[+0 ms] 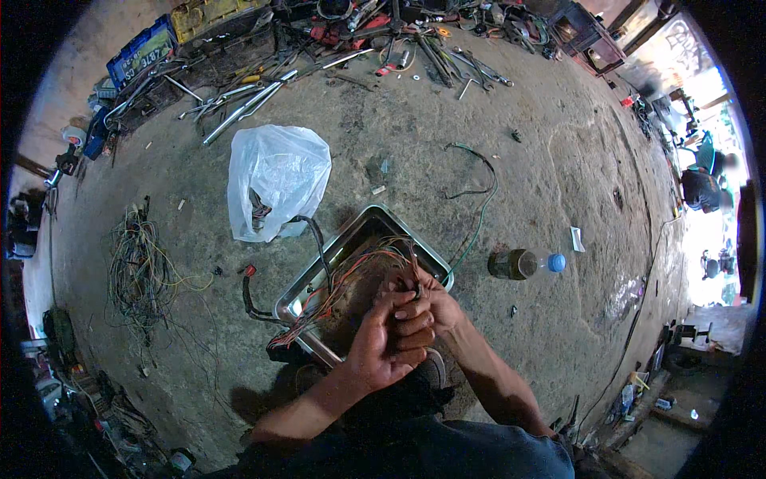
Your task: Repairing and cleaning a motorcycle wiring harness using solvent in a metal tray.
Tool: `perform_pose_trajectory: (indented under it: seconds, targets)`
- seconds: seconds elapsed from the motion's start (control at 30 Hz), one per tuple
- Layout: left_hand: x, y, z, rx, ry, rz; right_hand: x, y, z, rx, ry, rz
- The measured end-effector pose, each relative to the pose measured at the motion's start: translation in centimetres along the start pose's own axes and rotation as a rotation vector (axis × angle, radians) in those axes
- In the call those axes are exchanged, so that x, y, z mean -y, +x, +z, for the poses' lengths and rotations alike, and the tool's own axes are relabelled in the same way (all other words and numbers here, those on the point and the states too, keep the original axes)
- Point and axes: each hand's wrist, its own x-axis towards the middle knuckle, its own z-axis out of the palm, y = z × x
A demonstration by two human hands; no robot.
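Observation:
My left hand [387, 343] and my right hand [431, 303] meet above a steel tray [445, 270], both with fingers closed around a bundle of coloured wires [371, 257]. Orange, brown and dark strands run from my hands across the tray and over its lower-left rim, where a dark sheathed harness branch [257, 303] with a red-tipped end lies on the floor. Another dark sheathed branch [317, 243] runs up to a white plastic bag [279, 180]. A thin green wire [477, 231] trails off beyond the tray's right corner. The exact spot my fingertips pinch is partly hidden.
A tangle of thin wires [140, 275] lies on the concrete floor [558, 335] at left. A bottle [519, 263] with a blue cap lies at right, near a white strip [576, 238]. Spanners, bars and tools [247, 104] line the back. A step [670, 419] is at lower right.

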Motion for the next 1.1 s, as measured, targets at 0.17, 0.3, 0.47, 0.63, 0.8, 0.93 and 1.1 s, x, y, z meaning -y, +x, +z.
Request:
perform_pose_trajectory:
  seconds: [0.17, 0.3, 0.47, 0.63, 0.8, 0.93, 1.1]
  targets:
    - [-0.4, 0.1, -0.9, -0.184, 0.469, 0.309, 1.7, -0.3, 2.0, -0.301, -0.204, -0.050]
    - [-0.3, 0.8, -2.5, -0.608, 0.868, 0.570, 3.8, -0.9, 5.0, -0.493, -0.707, -0.115]
    - [-0.5, 2.5, -3.9, -0.647, 1.973, 1.302, 4.8, -1.9, 8.3, -0.575, -1.382, -0.298]
    - [-0.6, 2.2, -4.5, -0.584, 2.385, 1.179, 4.6, -1.3, 9.4, -0.645, -1.680, -0.394]
    - [-1.6, 3.0, -5.3, -0.536, 2.444, 1.264, 5.4, 0.0, 10.6, -0.423, -1.769, -0.373]
    - [-3.5, 3.1, -5.0, -0.616, 2.189, 1.150, 6.5, -2.6, 12.8, -0.192, -1.332, -0.483]
    - [-2.9, 2.4, -3.6, -0.563, 1.213, 0.636, 7.4, -2.6, 10.6, -0.512, -0.910, -0.454]
